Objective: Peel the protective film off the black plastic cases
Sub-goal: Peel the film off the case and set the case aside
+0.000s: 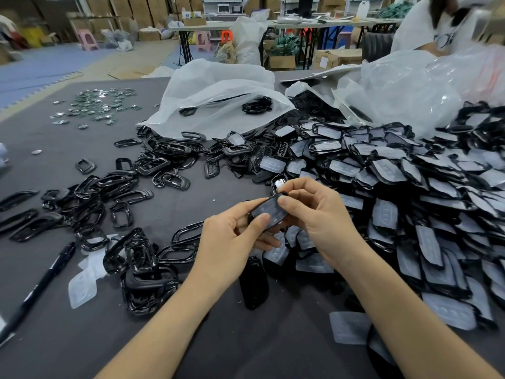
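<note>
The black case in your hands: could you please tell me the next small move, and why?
Probably draw the right hand back to lift the film: it still seems to cover the case, that hand pinches its top end, and the left hand steadies it.

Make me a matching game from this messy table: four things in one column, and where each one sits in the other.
Things:
1. black pen
2. black case
3. white bag
4. heap of film-covered cases

Places:
A. right side of the table
B. far middle, lying open with a few black parts inside
C. near left edge
D. held up in the middle, off the table

Pairs: 1-C, 2-D, 3-B, 4-A
</note>
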